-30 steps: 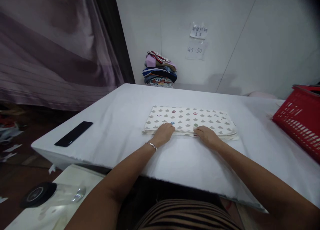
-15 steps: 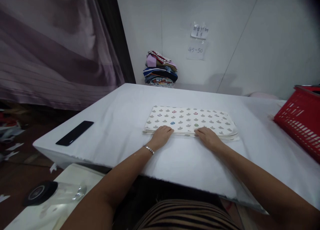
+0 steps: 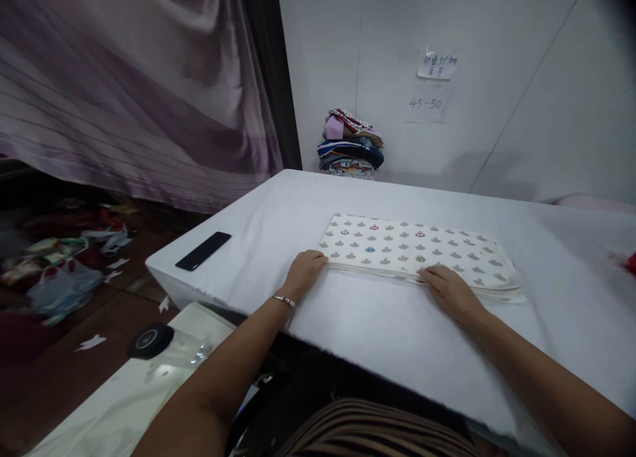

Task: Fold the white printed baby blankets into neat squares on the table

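A folded white cloth (image 3: pixel 397 242) with grey, red, blue and green printed figures lies flat on the white-covered table (image 3: pixel 377 324). My left hand (image 3: pixel 304 271), with a bracelet at its wrist, is at the cloth's near left corner, fingers closed around that corner. At the middle of the near edge, my right hand (image 3: pixel 450 291) has its fingers together on the edge, pinching it. The thumbs are mostly hidden. Several layers show along the near edge.
A black phone (image 3: pixel 203 251) lies on the table's left part. A stack of folded fabrics (image 3: pixel 350 146) stands by the wall behind. Lower left, a clear bottle with a black lid (image 3: pixel 152 341) lies on a pale surface. A plastic bag (image 3: pixel 64 285) is on the floor.
The view has turned left, so the red basket has nearly left it. My left hand has slid left along the near edge to the cloth's corner. My right hand stays near the middle.
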`<state>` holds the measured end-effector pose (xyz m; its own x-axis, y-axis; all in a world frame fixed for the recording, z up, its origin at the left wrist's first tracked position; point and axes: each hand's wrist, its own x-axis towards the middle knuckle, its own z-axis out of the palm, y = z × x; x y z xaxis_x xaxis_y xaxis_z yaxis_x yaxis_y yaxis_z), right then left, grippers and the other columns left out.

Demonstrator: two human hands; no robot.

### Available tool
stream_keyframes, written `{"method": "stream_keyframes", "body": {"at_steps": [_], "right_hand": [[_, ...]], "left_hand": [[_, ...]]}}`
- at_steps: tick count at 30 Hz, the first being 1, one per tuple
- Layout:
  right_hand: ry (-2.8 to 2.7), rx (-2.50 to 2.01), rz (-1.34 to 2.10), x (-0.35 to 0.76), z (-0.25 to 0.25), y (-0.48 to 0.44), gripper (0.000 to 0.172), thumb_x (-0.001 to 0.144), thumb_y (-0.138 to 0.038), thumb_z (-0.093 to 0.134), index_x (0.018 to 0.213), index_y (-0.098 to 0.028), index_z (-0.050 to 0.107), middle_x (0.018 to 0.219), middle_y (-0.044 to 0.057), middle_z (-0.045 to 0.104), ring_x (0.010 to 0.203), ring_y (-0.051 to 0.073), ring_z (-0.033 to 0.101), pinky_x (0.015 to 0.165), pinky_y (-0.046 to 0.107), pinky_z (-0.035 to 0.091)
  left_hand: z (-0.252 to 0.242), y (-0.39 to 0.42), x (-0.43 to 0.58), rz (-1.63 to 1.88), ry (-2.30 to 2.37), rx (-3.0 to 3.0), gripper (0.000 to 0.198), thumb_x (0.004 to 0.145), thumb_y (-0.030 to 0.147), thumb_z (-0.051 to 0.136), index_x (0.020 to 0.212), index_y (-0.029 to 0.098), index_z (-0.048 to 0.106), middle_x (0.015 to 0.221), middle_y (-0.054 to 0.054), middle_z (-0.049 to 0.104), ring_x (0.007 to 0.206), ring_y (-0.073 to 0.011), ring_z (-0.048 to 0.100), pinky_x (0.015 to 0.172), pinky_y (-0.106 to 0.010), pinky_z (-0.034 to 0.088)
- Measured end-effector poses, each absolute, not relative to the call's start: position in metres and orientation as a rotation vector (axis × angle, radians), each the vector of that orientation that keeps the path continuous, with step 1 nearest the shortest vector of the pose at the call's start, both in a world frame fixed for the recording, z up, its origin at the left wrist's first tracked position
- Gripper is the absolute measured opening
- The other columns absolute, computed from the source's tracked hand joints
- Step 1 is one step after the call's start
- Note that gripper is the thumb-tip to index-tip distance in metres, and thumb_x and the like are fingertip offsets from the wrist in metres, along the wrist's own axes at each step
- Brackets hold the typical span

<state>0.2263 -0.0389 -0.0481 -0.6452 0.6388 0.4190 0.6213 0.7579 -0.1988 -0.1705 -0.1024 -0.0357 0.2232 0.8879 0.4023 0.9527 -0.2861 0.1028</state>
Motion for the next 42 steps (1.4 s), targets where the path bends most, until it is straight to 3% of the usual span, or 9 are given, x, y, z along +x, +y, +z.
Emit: {"method": "stream_keyframes", "body": {"at_steps": [14, 18, 22, 25, 28, 36, 40, 42], "right_hand": [[-2.377, -0.984, 0.165, 0.234, -0.056, -0.038, 0.035, 0.092, -0.028, 0.039, 0.112, -0.022, 0.067, 0.110, 0.011, 0.065, 0.101, 0.027, 0.060, 0.087, 0.046, 0.050], [-2.298, -1.049, 0.233, 0.228, -0.054, -0.041, 0.032, 0.092, -0.025, 0.040, 0.109, -0.023, 0.068, 0.111, 0.010, 0.064, 0.103, 0.024, 0.060, 0.091, 0.043, 0.050], [-2.303, -1.068, 0.226, 0.221, -0.047, -0.043, 0.030, 0.092, -0.021, 0.042, 0.108, -0.022, 0.068, 0.109, 0.011, 0.065, 0.101, 0.023, 0.060, 0.090, 0.040, 0.050], [-2.353, -1.067, 0.213, 0.224, -0.040, -0.046, 0.032, 0.093, -0.022, 0.041, 0.113, -0.024, 0.066, 0.112, 0.010, 0.064, 0.104, 0.022, 0.060, 0.090, 0.039, 0.050], [-2.345, -1.108, 0.147, 0.244, -0.037, -0.050, 0.033, 0.094, -0.025, 0.040, 0.115, -0.026, 0.065, 0.116, 0.010, 0.064, 0.106, 0.022, 0.059, 0.092, 0.041, 0.050], [-2.153, -1.371, -0.022, 0.336, -0.046, -0.065, 0.033, 0.094, -0.035, 0.041, 0.111, -0.024, 0.068, 0.118, 0.009, 0.065, 0.110, 0.025, 0.060, 0.097, 0.047, 0.049], [-2.095, -1.429, -0.030, 0.331, -0.041, -0.052, 0.036, 0.094, -0.036, 0.039, 0.107, -0.020, 0.069, 0.118, 0.012, 0.065, 0.112, 0.027, 0.060, 0.097, 0.048, 0.049], [-2.149, -1.384, -0.025, 0.312, -0.037, -0.032, 0.039, 0.094, -0.034, 0.037, 0.111, -0.018, 0.067, 0.121, 0.013, 0.063, 0.117, 0.028, 0.056, 0.099, 0.050, 0.046]], "left_hand": [[-0.030, -0.104, -0.181, -0.781, -1.991, -2.319, 0.018, 0.087, 0.019, 0.051, 0.093, 0.019, 0.068, 0.099, -0.003, 0.067, 0.094, -0.0166, 0.057, 0.086, -0.029, 0.046], [-0.014, -0.095, -0.164, -0.762, -2.059, -2.163, 0.020, 0.086, 0.028, 0.051, 0.086, 0.021, 0.070, 0.095, -0.004, 0.069, 0.093, -0.0211, 0.059, 0.086, -0.037, 0.045], [-0.005, -0.076, -0.125, -0.843, -1.874, -2.168, 0.030, 0.091, 0.033, 0.043, 0.103, 0.022, 0.067, 0.114, -0.007, 0.066, 0.110, -0.0235, 0.055, 0.097, -0.041, 0.039], [-0.012, -0.064, -0.106, -0.634, -1.843, -2.342, 0.039, 0.092, 0.037, 0.040, 0.123, 0.020, 0.058, 0.137, -0.009, 0.052, 0.129, -0.0261, 0.042, 0.107, -0.045, 0.030], [-0.028, -0.058, -0.104, -0.395, -1.976, -2.381, 0.049, 0.093, 0.043, 0.037, 0.135, 0.020, 0.048, 0.146, -0.010, 0.042, 0.137, -0.0279, 0.033, 0.111, -0.049, 0.024], [-0.032, -0.060, -0.108, -0.315, -2.050, -2.386, 0.052, 0.093, 0.043, 0.032, 0.140, 0.022, 0.042, 0.148, -0.008, 0.037, 0.140, -0.0264, 0.028, 0.113, -0.049, 0.019], [-0.010, -0.046, -0.106, -0.235, -2.171, -2.456, 0.056, 0.092, 0.049, 0.030, 0.138, 0.021, 0.044, 0.149, -0.009, 0.037, 0.139, -0.0273, 0.029, 0.110, -0.048, 0.027], [-0.002, -0.034, -0.105, -0.233, -2.181, -2.412, 0.059, 0.092, 0.053, 0.027, 0.138, 0.020, 0.044, 0.151, -0.010, 0.032, 0.140, -0.0283, 0.025, 0.110, -0.050, 0.025]]}}
